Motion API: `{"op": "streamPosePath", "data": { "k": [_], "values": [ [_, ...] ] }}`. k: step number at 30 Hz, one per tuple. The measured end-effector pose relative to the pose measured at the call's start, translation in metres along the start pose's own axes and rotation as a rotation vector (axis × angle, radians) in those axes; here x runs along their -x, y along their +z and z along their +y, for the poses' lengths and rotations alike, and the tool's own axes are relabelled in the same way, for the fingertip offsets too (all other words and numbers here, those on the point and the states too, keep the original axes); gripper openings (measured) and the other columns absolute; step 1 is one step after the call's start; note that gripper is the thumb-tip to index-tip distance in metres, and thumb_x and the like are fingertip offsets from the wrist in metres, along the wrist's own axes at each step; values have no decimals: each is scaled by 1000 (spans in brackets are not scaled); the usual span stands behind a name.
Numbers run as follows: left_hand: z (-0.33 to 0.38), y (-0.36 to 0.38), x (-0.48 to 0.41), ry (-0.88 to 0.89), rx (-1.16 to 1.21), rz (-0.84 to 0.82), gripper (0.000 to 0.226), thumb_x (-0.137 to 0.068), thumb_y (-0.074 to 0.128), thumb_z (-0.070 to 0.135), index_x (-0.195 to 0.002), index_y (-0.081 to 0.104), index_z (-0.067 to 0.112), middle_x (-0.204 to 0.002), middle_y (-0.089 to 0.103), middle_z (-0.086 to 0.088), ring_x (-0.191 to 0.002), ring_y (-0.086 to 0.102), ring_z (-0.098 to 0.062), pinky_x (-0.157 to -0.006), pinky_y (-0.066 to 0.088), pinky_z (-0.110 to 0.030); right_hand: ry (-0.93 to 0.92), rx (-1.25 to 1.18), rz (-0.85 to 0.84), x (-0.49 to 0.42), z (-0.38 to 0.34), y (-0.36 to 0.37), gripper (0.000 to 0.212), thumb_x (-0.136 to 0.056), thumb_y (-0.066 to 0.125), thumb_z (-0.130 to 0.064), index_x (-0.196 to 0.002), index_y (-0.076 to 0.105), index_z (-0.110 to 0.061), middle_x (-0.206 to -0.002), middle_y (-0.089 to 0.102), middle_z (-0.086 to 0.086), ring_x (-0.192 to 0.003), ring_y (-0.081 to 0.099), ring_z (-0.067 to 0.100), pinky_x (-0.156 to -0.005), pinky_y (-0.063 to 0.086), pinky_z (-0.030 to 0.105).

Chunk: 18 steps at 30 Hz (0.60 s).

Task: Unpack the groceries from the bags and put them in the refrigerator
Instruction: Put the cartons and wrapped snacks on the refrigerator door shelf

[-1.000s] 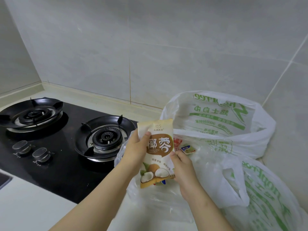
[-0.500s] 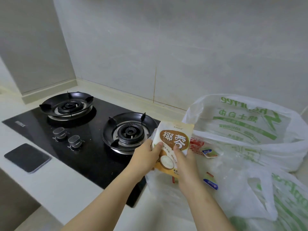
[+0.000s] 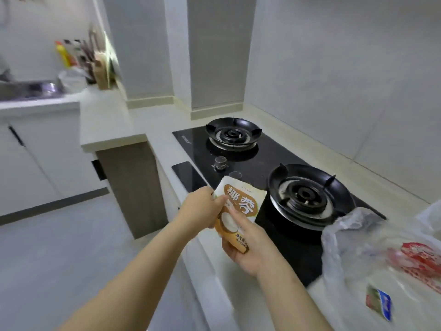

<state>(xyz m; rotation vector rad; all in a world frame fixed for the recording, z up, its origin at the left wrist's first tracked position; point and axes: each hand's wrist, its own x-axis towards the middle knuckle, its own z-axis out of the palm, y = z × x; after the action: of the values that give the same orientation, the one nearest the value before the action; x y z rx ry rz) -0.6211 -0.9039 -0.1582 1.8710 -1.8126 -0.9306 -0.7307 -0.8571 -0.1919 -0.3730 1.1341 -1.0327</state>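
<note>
You're holding the packet (image 3: 239, 206) up off the worktop (image 3: 107, 125), over its front edge, just left of the nearer burner (image 3: 305, 194) of the black hob (image 3: 267, 151). It's standing nearly upright in your grip: long axis running from near to far, sealed top end pointing away from you toward the hob's knobs, printed face turned up to you. Your left hand (image 3: 200, 210) is pinching its left edge, thumb on the front. Your right hand (image 3: 248, 249) is gripping the lower end, fingers curled beneath and one finger lying across the coconut picture. Two big white characters, 椰蓉, are showing on a brown panel; the dark small print lower down is blurring out. At the worktop's right end the plastic bag (image 3: 346, 237) is lying open with a red packet (image 3: 420, 256) showing inside it.
</note>
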Motion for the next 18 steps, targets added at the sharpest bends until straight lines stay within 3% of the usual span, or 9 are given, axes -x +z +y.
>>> {"op": "streamPosePath", "data": {
  "k": [4,6,8,11,18],
  "values": [
    [-74,-50,25,-184,81,110,28,-98,40,36,-85,50,14,-72,55,-1,-54,51,-12,-46,45,-21,135,81,-173,-5,41,66,28,-83,69,-25,-107,65,-12,-71,69,6,-55,61,13,-46,51,21],
    [-113,-75,44,-262,131,176,29,-98,39,38,-89,52,13,-79,59,-5,-57,53,-15,-53,47,-25,157,170,-232,0,64,103,30,-82,69,-24,-109,64,-12,-79,70,7,-62,63,15,-47,51,22],
    [-147,-101,70,-311,218,251,30,-98,39,38,-99,54,13,-87,63,-6,-63,57,-17,-59,50,-28,127,268,-280,4,89,139,33,-81,72,-25,-111,63,-15,-92,71,9,-76,66,20,-50,50,24],
    [-188,-137,116,-330,326,399,26,-99,38,38,-105,53,18,-90,63,-1,-69,58,-12,-49,45,-19,51,406,-396,22,122,191,35,-81,72,-26,-114,61,-21,-101,71,6,-89,67,22,-54,52,26],
    [-269,-210,245,-397,344,757,21,-98,38,40,-100,51,24,-89,60,3,-75,56,-11,-56,42,-24,-86,555,-756,100,201,294,22,-84,67,-20,-103,60,-30,-96,70,-6,-86,67,14,-57,53,23]
  ]
}}
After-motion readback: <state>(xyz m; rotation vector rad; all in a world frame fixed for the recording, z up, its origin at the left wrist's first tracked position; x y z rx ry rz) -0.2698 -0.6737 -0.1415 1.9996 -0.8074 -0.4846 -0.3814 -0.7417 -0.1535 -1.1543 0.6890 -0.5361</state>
